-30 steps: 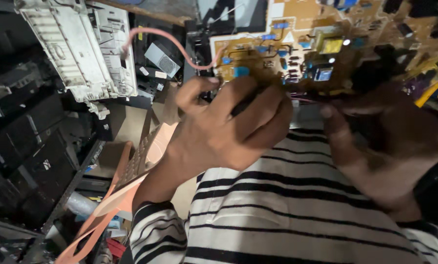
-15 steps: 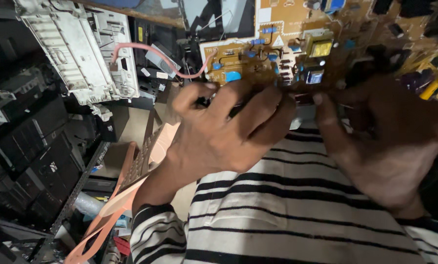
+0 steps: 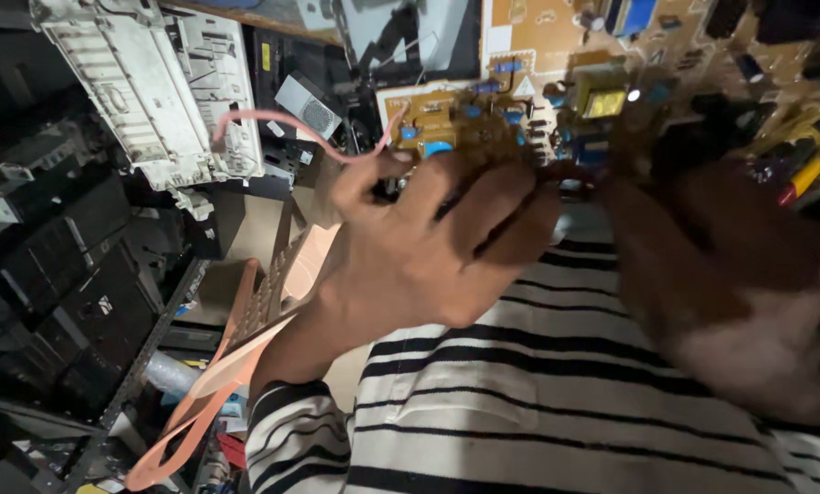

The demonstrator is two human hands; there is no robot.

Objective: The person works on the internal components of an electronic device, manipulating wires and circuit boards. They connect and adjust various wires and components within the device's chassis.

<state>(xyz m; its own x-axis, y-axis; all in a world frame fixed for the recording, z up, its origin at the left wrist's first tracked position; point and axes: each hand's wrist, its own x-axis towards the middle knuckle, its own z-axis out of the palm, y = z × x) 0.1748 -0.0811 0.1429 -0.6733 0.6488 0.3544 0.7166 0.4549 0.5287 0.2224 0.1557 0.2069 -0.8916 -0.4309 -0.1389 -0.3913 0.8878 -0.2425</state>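
Large tan circuit board [image 3: 556, 37] lay across the top, above the striped garment [image 3: 556, 402]. Left hand [image 3: 437, 256] was clamped on a smaller brown board [image 3: 455, 128] trailing a pink wire [image 3: 282, 123]. Right hand [image 3: 730, 284] was blurred, fingers at the board's edge; grip could not be told.

Tan-brown printed circuit board [image 3: 483, 128], rectangular, component side facing the camera, held up off any surface at chest height and tilted slightly. It is studded with blue capacitors, a yellow-topped transformer block and small dark parts; the right part is blurred and in shadow. Its lower edge is pinched between two hands. A thin pink wire [image 3: 282, 123] loops away from the board's left edge toward the upper left.
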